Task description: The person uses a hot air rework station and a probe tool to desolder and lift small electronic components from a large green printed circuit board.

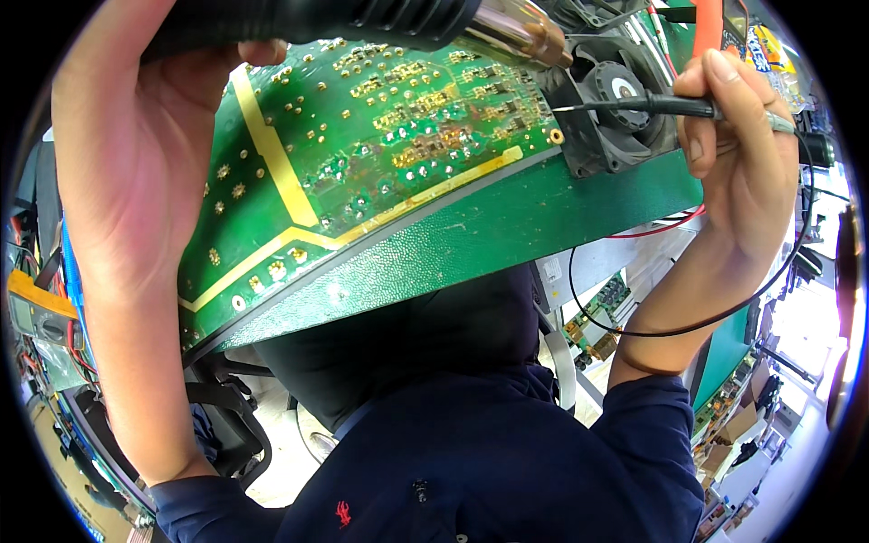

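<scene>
1. A flat green circuit board (367,149) with broad yellow strips and many small shiny solder points lies at a slant on a smooth-edged, pebble-textured green surface (398,267), mostly between the hands, its left part beneath the left hand.
2. The left hand (145,154) holds a thick black ribbed tool (398,20) above the board's far side; its fingers (262,52) are curled around the handle, though some are hidden. The tool's copper-toned, tapering metal nozzle (516,34) points right.
3. The right hand (747,149) has its fingers (724,77) clamped on a slim, black, pen-shaped tool (683,106). Its thin, pale tip lies near the board's right corner; whether they touch, I cannot tell.
4. Behind that tool stands a square black plastic fan (623,88) with a round hub, just beside the board.
5. A smooth orange strip (708,27) shows just above the right fingers.
6. A thin black cable (634,331) loops across the right forearm.
7. Far left sits a boxy orange-and-grey meter (41,312).
</scene>
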### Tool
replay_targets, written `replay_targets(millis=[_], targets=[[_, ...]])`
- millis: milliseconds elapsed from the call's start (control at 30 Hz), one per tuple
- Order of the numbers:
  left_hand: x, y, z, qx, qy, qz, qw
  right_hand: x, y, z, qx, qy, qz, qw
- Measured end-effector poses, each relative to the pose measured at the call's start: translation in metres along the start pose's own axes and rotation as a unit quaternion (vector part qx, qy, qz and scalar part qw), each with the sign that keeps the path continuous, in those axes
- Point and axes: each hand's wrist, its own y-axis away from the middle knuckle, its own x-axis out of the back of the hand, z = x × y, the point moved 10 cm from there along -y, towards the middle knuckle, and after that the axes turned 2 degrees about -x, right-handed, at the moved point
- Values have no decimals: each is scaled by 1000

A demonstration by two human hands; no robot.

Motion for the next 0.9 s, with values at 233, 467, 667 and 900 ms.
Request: replay_targets(millis=[233,467,667,900], targets=[[1,-1,-1,-1,8,1,1000,-1,0,6,5,-16,14,1000],[2,-1,-2,0,13,1,1000,-1,0,7,-5,-16,21,1000],[5,-1,-2,4,20,8,1000,-4,-2,6,8,-5,7,1000],[-2,5,-3,-2,14,-3,1000,-3,2,7,14,-1,1,1000]])
